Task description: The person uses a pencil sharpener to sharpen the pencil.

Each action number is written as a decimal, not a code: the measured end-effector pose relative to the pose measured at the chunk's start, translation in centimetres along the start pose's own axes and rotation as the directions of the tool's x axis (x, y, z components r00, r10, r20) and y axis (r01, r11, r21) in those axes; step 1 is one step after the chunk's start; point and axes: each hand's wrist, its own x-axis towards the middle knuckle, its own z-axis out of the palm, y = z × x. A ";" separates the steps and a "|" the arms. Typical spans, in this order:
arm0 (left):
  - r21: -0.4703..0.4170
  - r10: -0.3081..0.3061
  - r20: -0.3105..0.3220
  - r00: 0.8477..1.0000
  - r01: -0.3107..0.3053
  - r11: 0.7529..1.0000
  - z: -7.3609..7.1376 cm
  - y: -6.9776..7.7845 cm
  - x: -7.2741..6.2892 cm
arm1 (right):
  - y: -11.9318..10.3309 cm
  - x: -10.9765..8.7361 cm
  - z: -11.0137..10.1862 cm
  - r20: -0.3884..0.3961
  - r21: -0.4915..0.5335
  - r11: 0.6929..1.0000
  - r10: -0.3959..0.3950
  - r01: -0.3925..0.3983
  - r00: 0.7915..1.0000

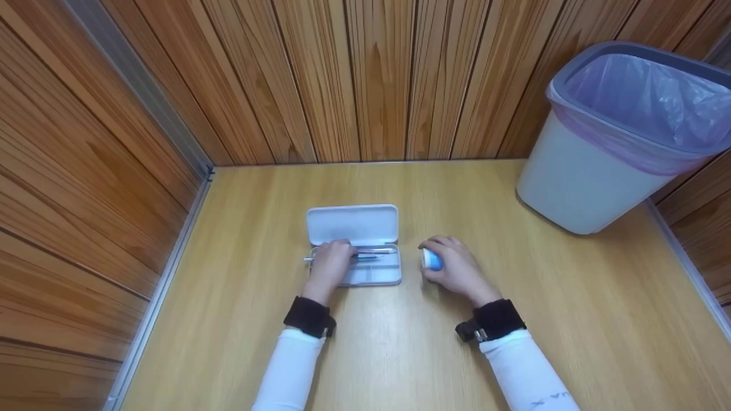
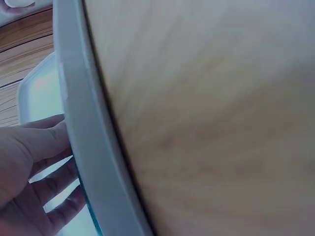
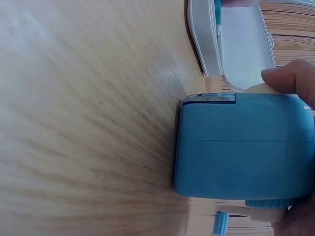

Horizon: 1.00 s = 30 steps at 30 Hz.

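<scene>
A white pencil case (image 1: 371,277) lies with its lid (image 1: 352,224) raised on the wooden tabletop. My left hand (image 1: 330,264) reaches into it from the front and pinches a slim pen (image 1: 308,259), whose end pokes past the case's left side. In the left wrist view the case's side wall hides the fingertips of the left hand (image 2: 34,172). Other slim writing tools (image 1: 380,251) lie in the case to the right of those fingers. Just right of the case, my right hand (image 1: 457,267) grips a blue crank pencil sharpener (image 3: 241,147), its crank handle (image 3: 221,223) visible on one side.
At the back right stands a white waste bin (image 1: 588,171) with a grey rim and a pinkish liner. Wood-panelled walls (image 1: 377,80) close off the back and both sides. A metal strip (image 1: 165,274) runs along the tabletop's left edge.
</scene>
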 end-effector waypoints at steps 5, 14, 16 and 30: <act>-0.056 -0.019 0.023 1.000 0.020 0.998 0.2 0.2 0.3 | 0.0 0.0 0.0 0.010 0.002 1.000 0.016 -0.016 1.000; -0.121 -0.020 0.090 0.996 0.031 0.992 0.4 0.9 0.6 | 0.0 0.0 0.1 0.019 0.013 0.999 0.032 -0.033 0.999; -0.132 -0.017 0.094 0.995 0.030 0.991 0.5 1.1 0.7 | 0.0 0.0 0.1 0.013 0.010 1.000 0.025 -0.025 1.000; 0.006 0.023 0.099 0.995 -0.024 1.000 0.2 2.5 1.5 | 0.0 0.0 0.1 0.016 -0.004 1.000 0.020 -0.019 1.000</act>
